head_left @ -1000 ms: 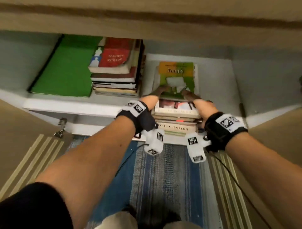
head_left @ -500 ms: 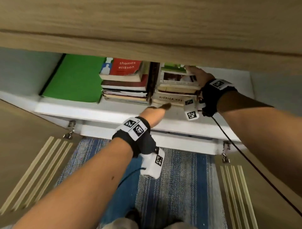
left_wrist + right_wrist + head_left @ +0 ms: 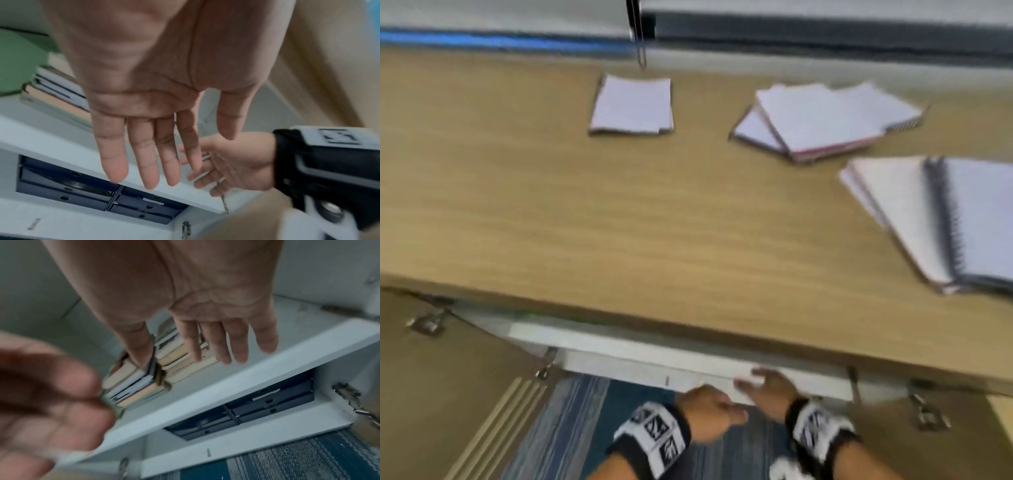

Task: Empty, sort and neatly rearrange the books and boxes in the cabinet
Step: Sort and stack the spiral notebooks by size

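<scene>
My left hand (image 3: pixel 710 413) and right hand (image 3: pixel 760 383) are side by side just in front of the white shelf edge (image 3: pixel 619 346), and both hold nothing. In the left wrist view my left hand (image 3: pixel 180 146) shows flat fingers. My right hand (image 3: pixel 185 353) hovers with straight fingers in front of two book stacks, one on the left (image 3: pixel 133 382) and one on the right (image 3: pixel 185 365). A green folder (image 3: pixel 14 61) lies left of the books (image 3: pixel 55 92). Dark binders (image 3: pixel 267 402) lie flat on the lower shelf. From the head view the books are hidden under the cabinet top.
The wooden cabinet top (image 3: pixel 585 222) carries a small white pad (image 3: pixel 631 104), a fanned pile of notebooks (image 3: pixel 818 120) and spiral notebooks (image 3: pixel 945 219) at the right. Both cabinet doors (image 3: pixel 448 394) hang wide. A blue striped rug (image 3: pixel 585 428) covers the floor below.
Both hands have pulled back from the right book stack to the shelf's front edge, empty. The head view has swung up from the shelf to the cabinet top.
</scene>
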The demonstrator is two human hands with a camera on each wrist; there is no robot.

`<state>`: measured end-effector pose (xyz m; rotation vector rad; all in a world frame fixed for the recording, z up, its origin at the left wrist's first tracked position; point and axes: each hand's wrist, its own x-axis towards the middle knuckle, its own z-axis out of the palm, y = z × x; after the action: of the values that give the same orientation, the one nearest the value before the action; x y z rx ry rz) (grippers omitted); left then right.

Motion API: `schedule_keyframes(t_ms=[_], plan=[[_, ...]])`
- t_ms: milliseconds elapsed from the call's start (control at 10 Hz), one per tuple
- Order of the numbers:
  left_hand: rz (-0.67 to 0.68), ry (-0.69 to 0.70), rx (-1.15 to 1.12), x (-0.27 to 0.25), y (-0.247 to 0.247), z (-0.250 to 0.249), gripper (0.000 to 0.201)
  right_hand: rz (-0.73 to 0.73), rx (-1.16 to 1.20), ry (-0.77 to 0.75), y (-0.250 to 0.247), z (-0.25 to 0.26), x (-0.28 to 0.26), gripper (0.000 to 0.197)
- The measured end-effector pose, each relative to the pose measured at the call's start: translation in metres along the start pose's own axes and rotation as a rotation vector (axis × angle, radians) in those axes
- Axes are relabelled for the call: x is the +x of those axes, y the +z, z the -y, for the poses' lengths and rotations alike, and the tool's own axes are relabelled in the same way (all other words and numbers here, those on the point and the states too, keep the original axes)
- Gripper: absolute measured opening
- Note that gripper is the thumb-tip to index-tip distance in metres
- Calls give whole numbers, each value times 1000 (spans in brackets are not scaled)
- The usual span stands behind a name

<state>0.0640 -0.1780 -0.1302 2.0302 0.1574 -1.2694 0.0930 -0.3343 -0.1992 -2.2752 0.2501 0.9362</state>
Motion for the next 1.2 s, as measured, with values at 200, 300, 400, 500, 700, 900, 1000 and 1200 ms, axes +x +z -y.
schedule_keyframes(t_ms=[200, 300, 400, 500, 700, 900, 1000, 1200], plan=[[103, 30, 6, -108, -21, -49, 13, 215, -164, -186, -58, 76, -143, 28], [4, 101, -12, -150, -45, -68, 12, 145, -92, -289, -89, 115, -175, 24], [-174, 165, -62, -175, -86, -84, 25, 3, -40, -407, -125, 173, -184, 18], [-430, 227, -164, -183, -139, -95, 26, -111, -32, -476, -153, 238, -162, 19], [-822, 266, -277, -155, -269, -94, 16, -213, 16, -428, -175, 347, -87, 22], [-956, 166, -51, -115, -382, -63, 39, -235, -21, -277, -172, 399, 3, 46], [-899, 153, 126, -91, -416, -57, 66, -221, 35, -215, -171, 411, 38, 56], [-723, 103, 444, -46, -427, -64, 93, -193, 339, -110, -183, 431, 80, 54]])
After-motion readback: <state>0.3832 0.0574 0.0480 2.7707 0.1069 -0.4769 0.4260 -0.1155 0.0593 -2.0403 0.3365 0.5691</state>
